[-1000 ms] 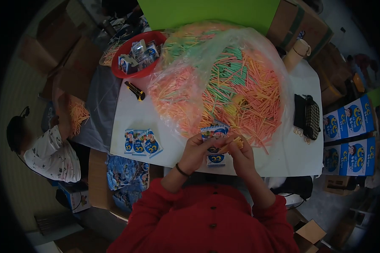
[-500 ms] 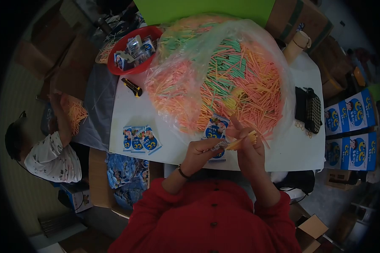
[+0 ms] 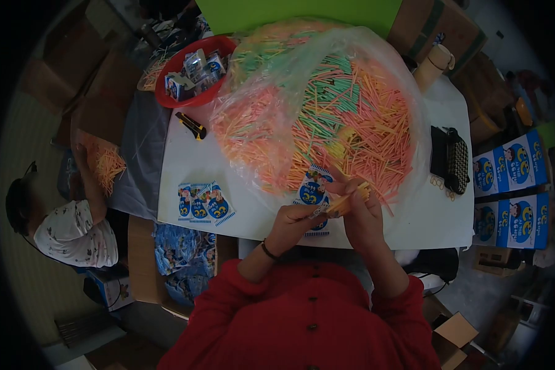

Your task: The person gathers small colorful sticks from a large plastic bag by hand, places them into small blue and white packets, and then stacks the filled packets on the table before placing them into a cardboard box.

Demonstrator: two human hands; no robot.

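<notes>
My left hand (image 3: 290, 226) is closed in a pinch on the edge of a small clear plastic packet (image 3: 320, 211), most of it hidden by the fingers. My right hand (image 3: 362, 221) grips a bundle of yellow-orange candy sticks (image 3: 354, 198), whose lower ends meet the packet's mouth. Blue-and-white printed packets (image 3: 315, 184) lie on the table just behind and under my hands. Beyond them spreads a large clear plastic bag (image 3: 253, 132), open on a heap of pink, orange, yellow and green sticks (image 3: 376, 129).
Several flat printed packets (image 3: 203, 203) lie at left on the white table (image 3: 413, 231), below a box cutter (image 3: 191, 126). A red basin (image 3: 160, 92) holds filled packs. On the right are a black pouch (image 3: 453, 161) and a bottle (image 3: 433, 66). Another person (image 3: 74, 231) works at far left.
My right hand has tipped the stick bundle slightly down and left, closer to my left hand, and its raised fingers have folded down over it. My left hand stays nearly in place.
</notes>
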